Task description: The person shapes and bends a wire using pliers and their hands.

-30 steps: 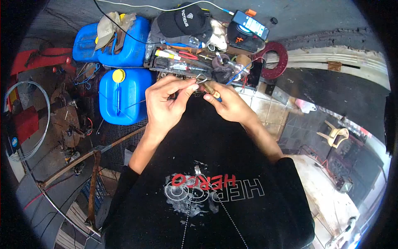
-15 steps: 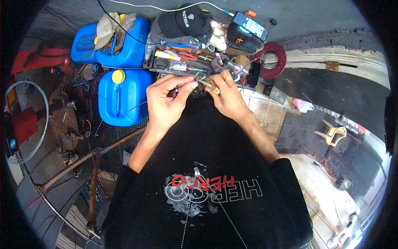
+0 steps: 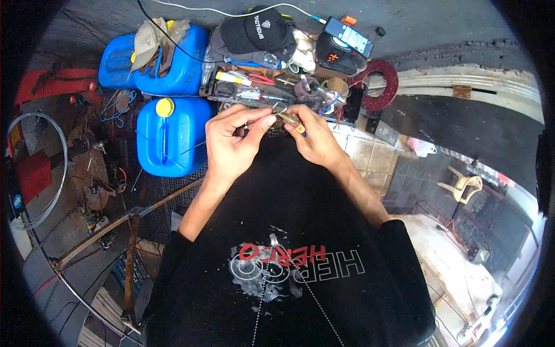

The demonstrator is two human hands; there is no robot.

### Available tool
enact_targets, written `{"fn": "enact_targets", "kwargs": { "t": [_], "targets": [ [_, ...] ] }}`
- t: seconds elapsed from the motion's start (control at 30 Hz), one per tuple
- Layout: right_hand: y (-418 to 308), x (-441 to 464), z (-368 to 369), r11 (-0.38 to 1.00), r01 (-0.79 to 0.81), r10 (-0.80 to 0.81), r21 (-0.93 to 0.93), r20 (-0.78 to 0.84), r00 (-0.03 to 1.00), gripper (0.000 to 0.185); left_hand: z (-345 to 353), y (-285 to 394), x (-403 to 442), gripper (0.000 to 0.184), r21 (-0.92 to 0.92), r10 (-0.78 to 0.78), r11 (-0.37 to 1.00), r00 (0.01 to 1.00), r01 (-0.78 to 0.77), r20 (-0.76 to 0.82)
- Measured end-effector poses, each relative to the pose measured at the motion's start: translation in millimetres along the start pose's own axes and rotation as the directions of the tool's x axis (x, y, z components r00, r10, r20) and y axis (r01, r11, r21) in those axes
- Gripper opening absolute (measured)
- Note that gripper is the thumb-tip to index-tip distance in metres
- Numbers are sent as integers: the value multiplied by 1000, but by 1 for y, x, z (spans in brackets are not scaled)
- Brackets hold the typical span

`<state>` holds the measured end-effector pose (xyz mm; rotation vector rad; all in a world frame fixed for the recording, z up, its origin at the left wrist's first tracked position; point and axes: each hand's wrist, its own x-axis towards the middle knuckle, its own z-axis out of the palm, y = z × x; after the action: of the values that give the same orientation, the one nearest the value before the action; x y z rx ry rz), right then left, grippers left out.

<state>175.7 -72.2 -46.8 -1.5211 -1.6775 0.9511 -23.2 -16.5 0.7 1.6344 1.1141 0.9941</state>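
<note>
Bent metal piece (image 3: 280, 108) and brassy tool (image 3: 292, 120) in nearly closed hands (image 3: 232, 141)

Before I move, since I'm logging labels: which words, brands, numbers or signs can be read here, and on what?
"TACTICUS": black cap.
"HERCO": black shirt, in red; its white outline letters seem to repeat it.
Too small or blurred to read: the phone screen, the red marks on the dark device.
</note>
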Motion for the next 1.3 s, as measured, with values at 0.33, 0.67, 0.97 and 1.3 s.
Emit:
{"fn": "enact_targets", "kwargs": {
  "t": [0.33,0.67,0.97,1.3],
  "targets": [
    [0,3,1,996,84,-86,-26,-97,992,26,0,0,3,15,4,21,1000,1000,-21,10],
    [4,4,-2,995,-79,74,-67,-78,994,20,9,-9,5,14,-34,-148,988,988,149,42],
    [50,22,22,921,-301,328,-246,73,942,34,33,-117,17,26,94,-218,974,966,206,138],
    [74,29,39,829,-369,481,-421,200,854,28,56,-145,13,33,32,-679,732,725,681,117]
  ]
}}
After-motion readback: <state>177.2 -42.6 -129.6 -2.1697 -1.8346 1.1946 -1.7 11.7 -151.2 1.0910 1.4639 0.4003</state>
